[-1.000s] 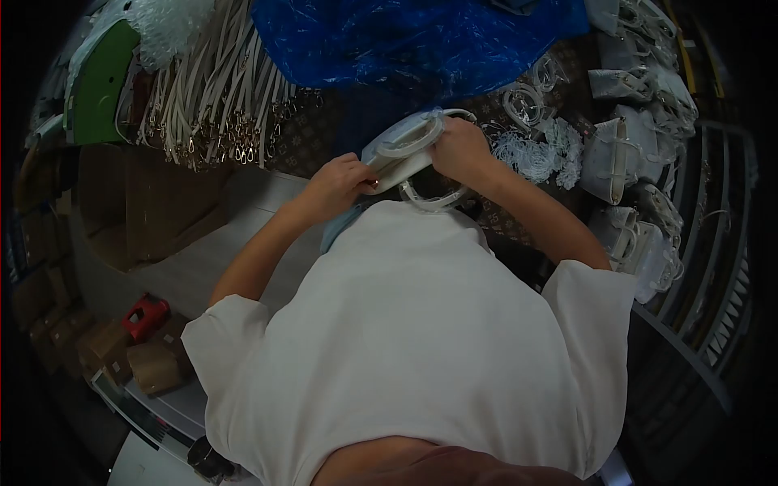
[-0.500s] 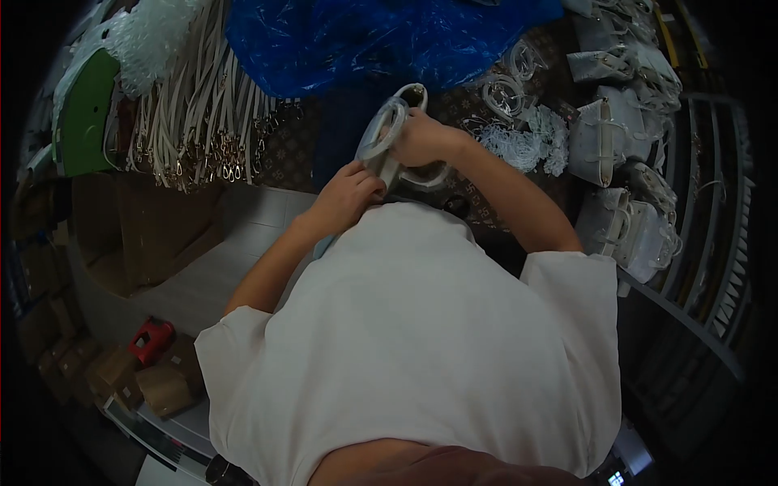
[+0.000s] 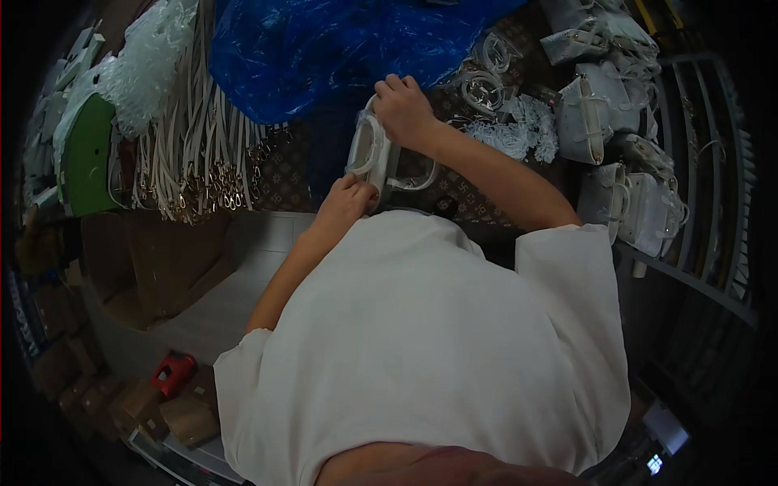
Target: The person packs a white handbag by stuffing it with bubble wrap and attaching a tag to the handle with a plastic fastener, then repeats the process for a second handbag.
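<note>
A white handbag [image 3: 384,166] lies in front of my body, its long top edge running away from me. Clear plastic wraps its two looped handles, one on each side. My left hand [image 3: 348,199] is closed on the near end of the bag. At the far end my right hand [image 3: 403,112] has its fingers bent and closed on the bag's corner, hiding that part. I cannot make out whether the right fingers pinch a zip or just the edge.
Blue plastic sheeting [image 3: 340,57] covers the table's far side. White straps with metal clips [image 3: 194,154] hang in a bunch at left, by a green panel [image 3: 87,158]. White tie strings [image 3: 515,130] and wrapped bags [image 3: 585,120] lie at right. An open cardboard box [image 3: 154,267] stands lower left.
My right hand has moved away from me, from the middle of the bag to its far end. The left hand stays at the near end. The whole view has shifted slightly.
</note>
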`<state>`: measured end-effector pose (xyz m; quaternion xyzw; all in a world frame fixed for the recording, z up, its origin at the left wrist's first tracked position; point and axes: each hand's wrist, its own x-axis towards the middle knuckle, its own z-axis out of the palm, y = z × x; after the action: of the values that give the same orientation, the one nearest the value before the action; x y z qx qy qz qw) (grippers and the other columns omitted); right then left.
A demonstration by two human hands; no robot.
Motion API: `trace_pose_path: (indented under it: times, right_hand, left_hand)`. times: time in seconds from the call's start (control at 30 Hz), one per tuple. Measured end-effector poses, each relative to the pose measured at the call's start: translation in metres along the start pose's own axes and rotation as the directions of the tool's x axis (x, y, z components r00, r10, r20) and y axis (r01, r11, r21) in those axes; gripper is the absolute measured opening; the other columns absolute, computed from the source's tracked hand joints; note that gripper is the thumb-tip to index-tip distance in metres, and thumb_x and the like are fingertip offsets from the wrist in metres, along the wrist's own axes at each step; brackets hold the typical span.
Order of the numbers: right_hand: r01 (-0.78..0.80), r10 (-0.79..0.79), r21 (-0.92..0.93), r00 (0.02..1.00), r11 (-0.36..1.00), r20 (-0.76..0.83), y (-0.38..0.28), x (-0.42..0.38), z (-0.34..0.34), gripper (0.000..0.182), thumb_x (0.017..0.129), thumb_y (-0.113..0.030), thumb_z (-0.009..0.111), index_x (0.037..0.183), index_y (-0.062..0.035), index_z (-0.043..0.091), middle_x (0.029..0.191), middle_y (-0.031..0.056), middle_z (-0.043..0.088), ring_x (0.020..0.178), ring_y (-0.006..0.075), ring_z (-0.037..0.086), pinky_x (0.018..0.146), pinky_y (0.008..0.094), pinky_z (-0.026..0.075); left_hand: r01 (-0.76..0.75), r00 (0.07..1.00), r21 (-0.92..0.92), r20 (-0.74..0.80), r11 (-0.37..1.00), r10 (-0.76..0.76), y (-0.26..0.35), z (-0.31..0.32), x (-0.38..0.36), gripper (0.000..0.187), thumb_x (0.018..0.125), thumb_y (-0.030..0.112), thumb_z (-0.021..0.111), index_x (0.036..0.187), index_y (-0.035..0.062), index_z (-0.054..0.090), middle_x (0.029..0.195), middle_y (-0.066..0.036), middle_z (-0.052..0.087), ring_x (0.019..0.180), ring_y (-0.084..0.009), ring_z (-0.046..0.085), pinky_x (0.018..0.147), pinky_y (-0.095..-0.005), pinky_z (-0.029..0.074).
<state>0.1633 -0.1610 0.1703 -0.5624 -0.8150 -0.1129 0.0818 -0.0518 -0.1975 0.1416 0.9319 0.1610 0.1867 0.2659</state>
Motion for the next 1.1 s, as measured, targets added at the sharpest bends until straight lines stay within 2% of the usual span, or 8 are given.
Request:
trace_pose_path:
  times: [0.2, 0.53, 0.6, 0.73, 0.8, 0.9, 1.03, 1.1]
  right_hand:
    - [-0.283, 0.313, 0.485, 0.95, 0.828, 0.02, -0.002, -0.014, 0.014, 0.007, 0.062, -0.007, 0.061, 0.065, -0.0008, 0.058, 0.078, 0.0113, 0.052, 0.079, 0.0279, 0.049, 0.067, 0.0389, 0.041]
    - [-0.22, 0.255, 0.23, 0.958, 0.948, -0.134, -0.051, -0.051, -0.003, 0.024, 0.068, -0.012, 0.057, 0.085, 0.0042, 0.063, 0.09, 0.0203, 0.058, 0.096, 0.0315, 0.051, 0.092, 0.0477, 0.033]
    - [0.044, -0.05, 0.118, 0.998, 0.992, 0.047, -0.038, -0.049, -0.002, 0.031, 0.072, -0.015, 0.054, 0.095, 0.0056, 0.061, 0.101, 0.0232, 0.058, 0.103, 0.0336, 0.05, 0.098, 0.0495, 0.026]
    - [0.01, -0.136, 0.276, 0.886, 0.961, 0.443, -0.02, -0.015, 0.01, 0.028, 0.073, -0.018, 0.054, 0.092, 0.0008, 0.064, 0.103, 0.0211, 0.059, 0.101, 0.0317, 0.054, 0.094, 0.0434, 0.035]
    - [-0.201, -0.155, 0.341, 0.611, 0.918, 0.777, -0.011, 0.01, 0.01, 0.028, 0.075, -0.018, 0.054, 0.096, -0.0021, 0.063, 0.099, 0.0184, 0.062, 0.091, 0.028, 0.06, 0.084, 0.0392, 0.044]
    - [-0.048, -0.413, 0.513, 0.534, 0.857, 0.738, -0.001, 0.025, 0.018, 0.027, 0.074, -0.022, 0.056, 0.092, -0.0035, 0.063, 0.092, 0.0166, 0.064, 0.083, 0.0279, 0.062, 0.071, 0.0376, 0.049]
    - [-0.138, -0.223, 0.39, 0.629, 0.91, 0.744, -0.011, 0.006, 0.01, 0.022, 0.073, -0.02, 0.057, 0.084, -0.0031, 0.064, 0.089, 0.0158, 0.063, 0.083, 0.0274, 0.061, 0.078, 0.0359, 0.045]
    - [-0.054, -0.068, 0.294, 0.918, 0.954, 0.39, -0.024, -0.019, 0.006, 0.025, 0.072, -0.017, 0.058, 0.09, -0.0031, 0.068, 0.088, 0.0131, 0.062, 0.087, 0.0269, 0.055, 0.08, 0.0365, 0.038]
  left_hand:
    - [0.034, 0.996, -0.034, -0.077, 0.999, -0.037, 0.002, 0.007, -0.003, 0.019, 0.069, 0.003, 0.064, 0.085, 0.0034, 0.054, 0.078, -0.007, 0.058, 0.075, -0.0229, 0.051, 0.072, -0.0315, 0.04]
    - [0.134, 0.978, -0.017, -0.158, 0.991, -0.135, 0.012, 0.01, 0.007, 0.021, 0.066, -0.003, 0.062, 0.085, 0.003, 0.055, 0.078, -0.008, 0.058, 0.073, -0.0241, 0.05, 0.07, -0.0336, 0.041]
    - [0.119, 0.981, -0.022, -0.149, 0.993, -0.121, 0.012, 0.011, 0.008, 0.022, 0.066, -0.004, 0.062, 0.085, 0.003, 0.055, 0.078, -0.008, 0.058, 0.072, -0.0242, 0.05, 0.07, -0.0336, 0.041]
    - [0.119, 0.981, 0.006, -0.154, 0.993, -0.117, 0.012, 0.017, 0.01, 0.02, 0.066, -0.003, 0.062, 0.085, 0.0034, 0.055, 0.079, -0.008, 0.058, 0.072, -0.0246, 0.05, 0.07, -0.0333, 0.041]
    - [0.124, 0.981, 0.036, -0.153, 0.992, -0.117, 0.011, 0.016, 0.013, 0.02, 0.067, -0.002, 0.062, 0.085, 0.0035, 0.055, 0.079, -0.008, 0.058, 0.072, -0.0247, 0.049, 0.07, -0.0332, 0.041]
    - [0.128, 0.98, 0.096, -0.166, 0.987, -0.111, 0.01, 0.012, 0.013, 0.019, 0.068, -0.001, 0.062, 0.085, 0.0034, 0.055, 0.079, -0.008, 0.057, 0.073, -0.0249, 0.049, 0.068, -0.0337, 0.041]
    - [0.169, 0.974, 0.086, -0.165, 0.982, -0.153, 0.012, 0.017, 0.009, 0.017, 0.069, 0.001, 0.061, 0.085, 0.0027, 0.055, 0.079, -0.01, 0.058, 0.072, -0.0266, 0.049, 0.066, -0.0352, 0.04]
    - [0.198, 0.963, 0.092, -0.204, 0.976, -0.177, 0.012, 0.017, 0.01, 0.017, 0.069, 0.001, 0.06, 0.084, 0.0024, 0.055, 0.078, -0.011, 0.058, 0.072, -0.0271, 0.05, 0.066, -0.0357, 0.04]
